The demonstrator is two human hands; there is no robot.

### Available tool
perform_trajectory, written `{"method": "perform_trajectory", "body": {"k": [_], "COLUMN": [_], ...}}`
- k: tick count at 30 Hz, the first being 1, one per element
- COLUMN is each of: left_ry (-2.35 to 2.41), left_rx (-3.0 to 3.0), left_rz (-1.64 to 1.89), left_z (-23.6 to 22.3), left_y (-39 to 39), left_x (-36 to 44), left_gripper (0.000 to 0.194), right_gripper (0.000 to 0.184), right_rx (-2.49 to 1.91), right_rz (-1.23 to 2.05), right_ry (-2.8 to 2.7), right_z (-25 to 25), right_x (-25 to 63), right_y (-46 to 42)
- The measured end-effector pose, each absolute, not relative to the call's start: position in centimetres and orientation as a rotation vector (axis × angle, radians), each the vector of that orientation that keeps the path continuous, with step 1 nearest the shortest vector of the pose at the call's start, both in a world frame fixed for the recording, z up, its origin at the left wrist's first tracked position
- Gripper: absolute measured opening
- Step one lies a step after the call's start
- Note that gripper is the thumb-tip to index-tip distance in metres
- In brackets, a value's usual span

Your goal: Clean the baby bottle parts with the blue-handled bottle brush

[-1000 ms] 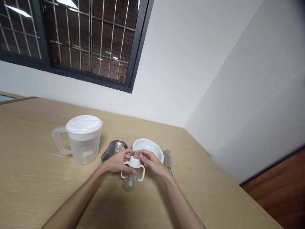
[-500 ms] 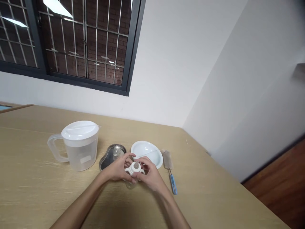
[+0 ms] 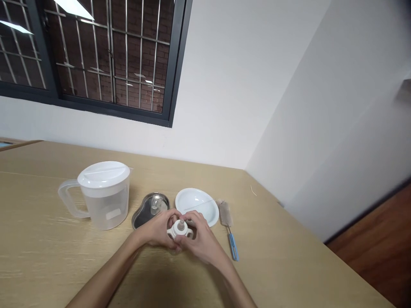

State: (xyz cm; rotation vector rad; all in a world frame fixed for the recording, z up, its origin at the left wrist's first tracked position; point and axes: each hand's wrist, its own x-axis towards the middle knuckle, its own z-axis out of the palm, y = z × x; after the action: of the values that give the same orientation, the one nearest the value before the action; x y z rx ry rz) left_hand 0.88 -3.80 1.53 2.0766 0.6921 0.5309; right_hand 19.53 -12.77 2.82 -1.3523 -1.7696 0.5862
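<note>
A baby bottle (image 3: 180,227) stands upright between my hands at the near middle of the table. It has a white collar with two side handles and a teat on top; its clear body is mostly hidden by my fingers. My left hand (image 3: 160,229) is closed round its left side. From the right, my right hand (image 3: 199,237) grips the collar, thumb at the front and fingers behind. Just beyond lie a steel kidney dish (image 3: 141,216) with a small clear cap (image 3: 156,204) in it, and a white oval bowl (image 3: 205,205) with a thin wire-like stick (image 3: 201,205) across it.
A clear lidded pitcher (image 3: 107,207) stands on the left of the wooden table (image 3: 64,265). To the right of the bowl lies a bottle brush (image 3: 226,214) with a blue handle. Walls and a barred window (image 3: 112,64) rise behind the table.
My fingers have shifted slightly round the bottle's collar, and the teat looks more upright. The whole view has moved a little; the dishes, pitcher and brush have stayed in place.
</note>
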Motion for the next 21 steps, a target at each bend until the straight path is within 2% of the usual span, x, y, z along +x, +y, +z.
{"method": "perform_trajectory", "body": {"k": [2, 5, 7, 11, 15, 21], "left_ry": [0.701, 0.709, 0.729, 0.77, 0.777, 0.755], "left_rx": [2.067, 2.063, 2.078, 2.113, 2.122, 2.114], "left_rz": [0.515, 0.485, 0.474, 0.458, 0.467, 0.474], "left_z": [1.5, 1.5, 1.6, 2.2, 2.4, 2.1], "left_y": [-3.8, -3.7, -3.8, -4.0, -4.1, -3.9], "left_x": [0.8, 0.8, 0.7, 0.6, 0.5, 0.5], "left_gripper": [0.079, 0.084, 0.083, 0.079, 0.079, 0.082], "right_gripper": [0.046, 0.033, 0.026, 0.025, 0.028, 0.013], "right_rx": [-1.327, -1.339, -1.311, -1.171, -1.09, -0.965], "right_rz": [0.582, 0.32, 0.173, -0.129, -0.447, -0.516], "right_ry": [-1.775, -1.695, -1.897, -2.535, -2.873, -3.026], "right_z": [3.8, 5.2, 5.8, 5.9, 4.9, 3.4], "right_x": [20.8, 21.8, 21.2, 17.4, 14.0, 13.1], "right_y": [-11.6, -8.0, -5.0, 0.4, 3.6, 4.9]}}
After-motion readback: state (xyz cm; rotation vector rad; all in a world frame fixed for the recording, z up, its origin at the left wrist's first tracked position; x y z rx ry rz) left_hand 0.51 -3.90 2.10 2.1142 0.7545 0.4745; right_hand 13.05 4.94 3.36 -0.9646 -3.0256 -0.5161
